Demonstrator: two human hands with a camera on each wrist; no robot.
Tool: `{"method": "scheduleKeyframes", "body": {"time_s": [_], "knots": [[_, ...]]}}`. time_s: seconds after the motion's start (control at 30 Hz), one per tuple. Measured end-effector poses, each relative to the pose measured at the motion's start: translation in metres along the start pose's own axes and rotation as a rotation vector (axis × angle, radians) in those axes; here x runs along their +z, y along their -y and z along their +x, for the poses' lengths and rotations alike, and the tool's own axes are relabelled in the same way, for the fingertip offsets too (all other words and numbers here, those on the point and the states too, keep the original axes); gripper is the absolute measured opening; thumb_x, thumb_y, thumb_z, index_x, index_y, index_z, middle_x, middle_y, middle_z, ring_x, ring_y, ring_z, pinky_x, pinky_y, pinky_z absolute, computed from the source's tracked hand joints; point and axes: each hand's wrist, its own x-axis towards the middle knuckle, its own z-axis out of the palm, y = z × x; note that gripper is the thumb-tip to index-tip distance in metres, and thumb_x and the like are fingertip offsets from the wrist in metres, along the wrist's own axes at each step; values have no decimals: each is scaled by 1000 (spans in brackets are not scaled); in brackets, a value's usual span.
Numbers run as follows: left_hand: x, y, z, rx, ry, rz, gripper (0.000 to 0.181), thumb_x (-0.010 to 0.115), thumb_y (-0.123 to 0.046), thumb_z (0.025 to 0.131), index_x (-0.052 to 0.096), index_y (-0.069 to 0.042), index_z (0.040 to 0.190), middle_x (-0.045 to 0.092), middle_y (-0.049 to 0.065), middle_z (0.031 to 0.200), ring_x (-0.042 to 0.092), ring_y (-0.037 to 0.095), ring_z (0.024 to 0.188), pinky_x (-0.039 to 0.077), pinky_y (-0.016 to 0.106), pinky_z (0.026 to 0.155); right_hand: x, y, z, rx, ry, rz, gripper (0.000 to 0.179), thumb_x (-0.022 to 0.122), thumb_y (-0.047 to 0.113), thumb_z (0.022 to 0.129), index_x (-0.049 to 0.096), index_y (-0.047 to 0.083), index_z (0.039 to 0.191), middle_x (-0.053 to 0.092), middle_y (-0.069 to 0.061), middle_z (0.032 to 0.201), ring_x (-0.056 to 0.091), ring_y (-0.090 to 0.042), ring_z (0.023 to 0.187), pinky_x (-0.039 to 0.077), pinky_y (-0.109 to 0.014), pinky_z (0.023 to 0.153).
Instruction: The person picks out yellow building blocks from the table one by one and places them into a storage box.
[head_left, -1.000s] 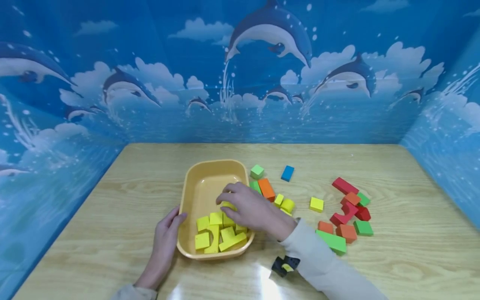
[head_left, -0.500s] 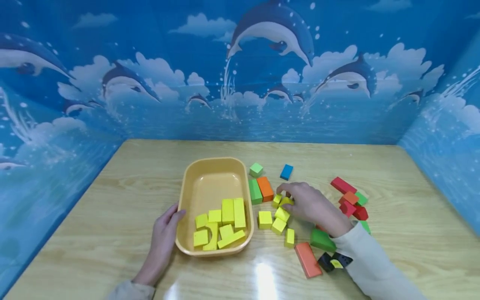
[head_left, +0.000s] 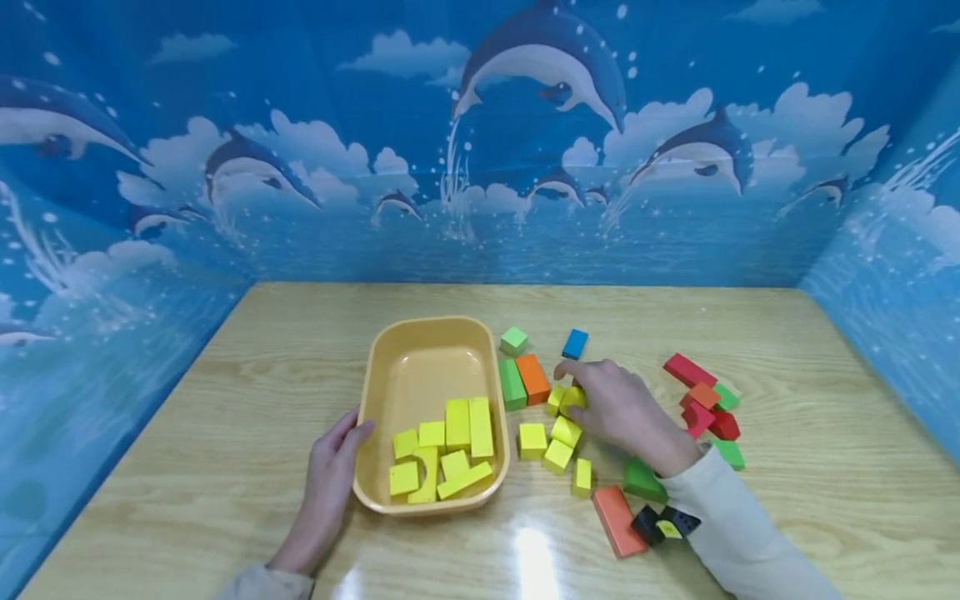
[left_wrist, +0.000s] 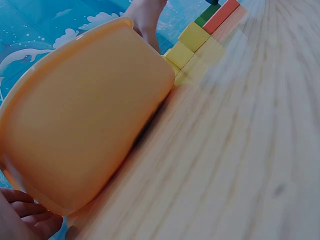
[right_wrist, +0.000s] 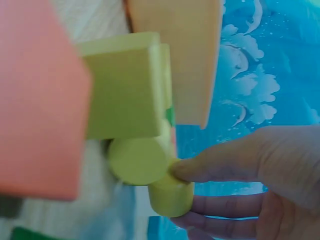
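A yellow plastic basin (head_left: pixel 408 367) holds several yellow blocks (head_left: pixel 457 423) at its near end. My left hand (head_left: pixel 330 475) grips its left side, the thumb over the rim and the fingers outside; in the left wrist view the fingers (left_wrist: pixel 32 215) lie against the outer wall. To the right of the basin my right hand (head_left: pixel 618 408) pinches a yellow cylinder block (right_wrist: pixel 171 197) between thumb and fingers, among a cluster of yellow blocks. Close to it in the right wrist view are another round yellow block (right_wrist: pixel 139 159) and a square yellow block (right_wrist: pixel 122 92).
Green (head_left: pixel 512 385) and orange (head_left: pixel 532 379) blocks stand against the basin's right side. A blue block (head_left: pixel 575 343) lies farther back. Red, orange and green blocks form a pile (head_left: pixel 701 400) at the right. A salmon block (head_left: pixel 618 521) lies near my right wrist.
My right hand has left a yellow block in the basin and moved right to the yellow cluster, where its fingers have taken hold of a cylinder block. The left hand stays on the basin.
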Motion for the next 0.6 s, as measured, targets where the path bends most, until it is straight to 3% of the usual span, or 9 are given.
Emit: {"method": "scheduleKeyframes", "body": {"time_s": [0.1,0.27,0.33,0.4,0.6], "knots": [[-1,0,0,4,6,-2,47,48,-20,100,44,0,142,48,21,141,53,33,120,48,12,85,-4,3,0,-35,-32,17,41,72,2,82,62,10,121,67,-12,107,56,-17,68,44,-25,47],[-1,0,0,-1,6,-14,47,48,-20,100,44,0,142,49,22,139,55,33,119,49,14,84,-7,10,1,-181,-101,6,38,66,-11,82,69,11,113,61,-8,106,55,-22,86,52,-30,62],[-1,0,1,-4,4,-22,46,48,-19,100,43,0,142,50,23,138,56,34,117,51,15,83,-6,14,3,-249,-127,12,40,61,-16,81,71,11,109,57,-8,102,52,-23,88,51,-31,69],[-1,0,0,-5,3,-19,47,48,-19,100,43,0,142,50,23,138,56,34,117,51,15,83,-4,20,6,-290,-128,38,46,53,-20,81,72,11,108,52,-7,100,47,-22,84,46,-30,66],[0,0,0,-4,-7,-25,46,48,-18,99,44,1,141,51,24,137,57,33,115,51,15,83,3,42,9,-273,-70,233,41,44,-14,91,68,11,112,46,-4,101,44,-18,80,41,-27,62]]}}
